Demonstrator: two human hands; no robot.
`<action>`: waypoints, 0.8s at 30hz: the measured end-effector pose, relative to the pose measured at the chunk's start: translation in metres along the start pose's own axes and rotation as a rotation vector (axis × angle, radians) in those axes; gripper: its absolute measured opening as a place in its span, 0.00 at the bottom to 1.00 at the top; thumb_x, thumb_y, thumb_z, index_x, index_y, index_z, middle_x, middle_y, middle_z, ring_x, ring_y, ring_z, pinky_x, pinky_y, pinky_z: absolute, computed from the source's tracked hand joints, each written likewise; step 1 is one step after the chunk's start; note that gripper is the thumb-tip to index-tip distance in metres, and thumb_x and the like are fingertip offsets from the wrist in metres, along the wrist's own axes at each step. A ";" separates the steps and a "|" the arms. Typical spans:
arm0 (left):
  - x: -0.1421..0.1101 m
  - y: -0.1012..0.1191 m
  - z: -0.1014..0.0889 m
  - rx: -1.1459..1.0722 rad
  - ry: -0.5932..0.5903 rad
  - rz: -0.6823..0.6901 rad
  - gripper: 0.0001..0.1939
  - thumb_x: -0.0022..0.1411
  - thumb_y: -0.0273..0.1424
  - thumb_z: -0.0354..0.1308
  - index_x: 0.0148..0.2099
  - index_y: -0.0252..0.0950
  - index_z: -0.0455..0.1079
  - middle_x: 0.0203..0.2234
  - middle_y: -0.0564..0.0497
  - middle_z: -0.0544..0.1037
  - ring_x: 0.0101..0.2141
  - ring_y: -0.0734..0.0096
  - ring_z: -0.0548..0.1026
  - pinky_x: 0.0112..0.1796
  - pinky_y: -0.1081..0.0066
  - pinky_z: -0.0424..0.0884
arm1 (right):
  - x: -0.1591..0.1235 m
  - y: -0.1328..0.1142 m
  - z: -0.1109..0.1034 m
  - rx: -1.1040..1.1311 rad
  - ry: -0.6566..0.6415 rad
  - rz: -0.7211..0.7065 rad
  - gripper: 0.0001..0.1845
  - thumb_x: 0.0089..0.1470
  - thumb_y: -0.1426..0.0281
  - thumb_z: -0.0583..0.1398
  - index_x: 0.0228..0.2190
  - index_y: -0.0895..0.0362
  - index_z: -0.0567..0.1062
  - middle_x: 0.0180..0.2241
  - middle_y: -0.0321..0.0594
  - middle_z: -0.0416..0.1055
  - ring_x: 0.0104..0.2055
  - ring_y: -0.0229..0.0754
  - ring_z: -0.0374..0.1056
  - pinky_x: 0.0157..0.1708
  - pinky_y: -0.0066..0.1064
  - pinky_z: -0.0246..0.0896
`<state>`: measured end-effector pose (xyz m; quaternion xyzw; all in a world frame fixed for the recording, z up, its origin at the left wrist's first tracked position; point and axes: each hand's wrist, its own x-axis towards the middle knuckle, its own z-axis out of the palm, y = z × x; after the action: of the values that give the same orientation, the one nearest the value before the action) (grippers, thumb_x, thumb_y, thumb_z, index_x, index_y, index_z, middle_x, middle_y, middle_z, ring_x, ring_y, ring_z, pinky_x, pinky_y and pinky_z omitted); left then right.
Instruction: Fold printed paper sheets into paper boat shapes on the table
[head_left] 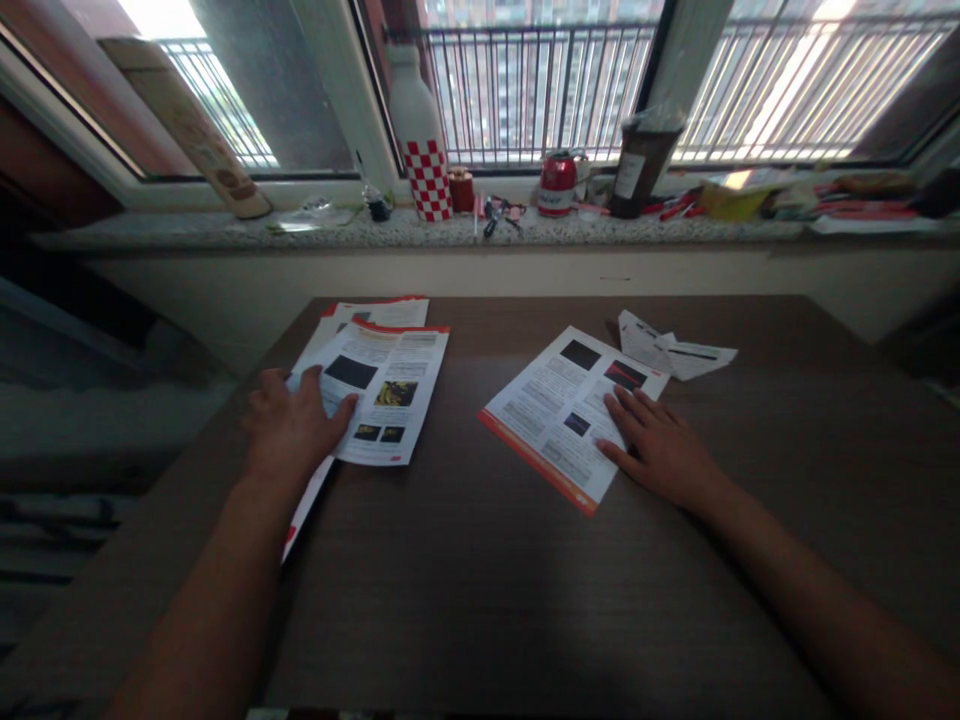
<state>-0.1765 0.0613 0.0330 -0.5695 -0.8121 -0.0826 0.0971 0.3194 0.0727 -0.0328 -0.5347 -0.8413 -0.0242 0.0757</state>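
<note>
On the left of the table my left hand rests on a small stack of printed sheets, thumb and fingers spread apart. The top printed sheet has an orange upper edge and several dark photos; it lies askew over the sheets beneath. My right hand lies flat with fingers stretched out on the right side of a single printed sheet, which is turned at an angle with its orange band toward me. Just behind that sheet sits a folded paper plane, close to its upper right corner.
Beyond the brown table runs a stone windowsill. It bears a white bottle with red checks, a red can, a dark cup, a leaning cardboard tube and a yellow item amid clutter.
</note>
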 end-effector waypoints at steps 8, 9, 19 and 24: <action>-0.005 0.038 0.012 -0.074 -0.002 0.329 0.26 0.71 0.46 0.52 0.60 0.34 0.73 0.63 0.32 0.67 0.60 0.35 0.69 0.57 0.40 0.68 | 0.000 -0.001 0.001 -0.021 -0.012 0.005 0.43 0.69 0.43 0.46 0.73 0.55 0.55 0.73 0.51 0.55 0.73 0.65 0.53 0.67 0.59 0.56; -0.009 0.047 0.014 -0.126 -0.031 0.403 0.26 0.72 0.46 0.51 0.62 0.35 0.72 0.63 0.35 0.69 0.60 0.40 0.70 0.58 0.44 0.69 | 0.000 0.000 0.001 -0.018 -0.007 0.001 0.43 0.69 0.43 0.46 0.73 0.54 0.55 0.73 0.51 0.55 0.73 0.65 0.54 0.67 0.59 0.56; -0.012 0.085 0.042 -0.018 -0.223 0.378 0.34 0.77 0.44 0.45 0.76 0.30 0.53 0.72 0.30 0.58 0.70 0.36 0.57 0.63 0.40 0.60 | -0.001 -0.002 0.003 0.082 0.015 -0.090 0.44 0.68 0.46 0.52 0.75 0.49 0.46 0.74 0.46 0.51 0.74 0.65 0.51 0.70 0.62 0.52; 0.013 0.087 0.052 -0.039 -0.210 0.291 0.32 0.78 0.42 0.42 0.76 0.33 0.54 0.73 0.32 0.56 0.71 0.35 0.54 0.63 0.35 0.59 | -0.001 -0.007 0.002 0.117 -0.011 -0.147 0.43 0.68 0.47 0.55 0.75 0.49 0.50 0.74 0.46 0.51 0.74 0.64 0.49 0.71 0.60 0.51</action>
<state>-0.1021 0.1156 -0.0120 -0.6884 -0.7249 -0.0235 0.0116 0.3136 0.0694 -0.0345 -0.4663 -0.8787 0.0224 0.1000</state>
